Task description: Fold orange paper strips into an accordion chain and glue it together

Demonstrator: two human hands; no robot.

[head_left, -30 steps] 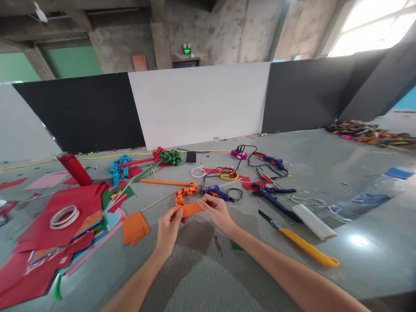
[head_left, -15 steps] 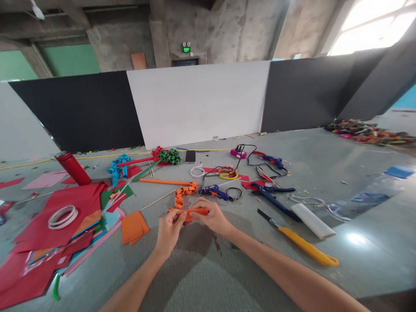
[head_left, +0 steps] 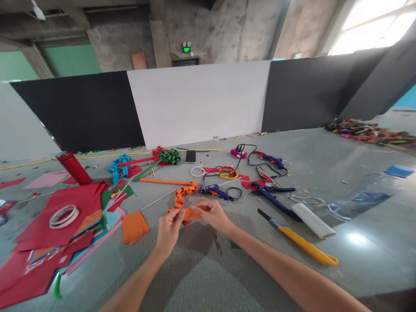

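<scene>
Both hands meet low in the centre over the grey floor. My left hand (head_left: 169, 224) pinches the left part of an orange paper piece (head_left: 191, 213). On its right part, my right hand (head_left: 212, 213) is closed with thumb and fingers. A curled orange paper strip (head_left: 180, 197) trails up from the hands to an orange stick (head_left: 159, 181). Just right of the strip lies a blue glue gun (head_left: 214, 190). To the left of my left hand rest square orange sheets (head_left: 134, 227).
Red sheets (head_left: 65, 225) with white tape rolls (head_left: 64, 216) and a red flask (head_left: 74, 168) lie left. On the right are a yellow-handled knife (head_left: 305, 245), blue pliers (head_left: 274, 199), a white block (head_left: 313, 220) and a plastic bottle (head_left: 367, 195). Finished-looking bows (head_left: 169, 156) and a phone (head_left: 190, 156) sit behind.
The orange piece between the hands has tilted and shows a flatter face. My right hand has shifted very slightly over it; my left hand has barely moved.
</scene>
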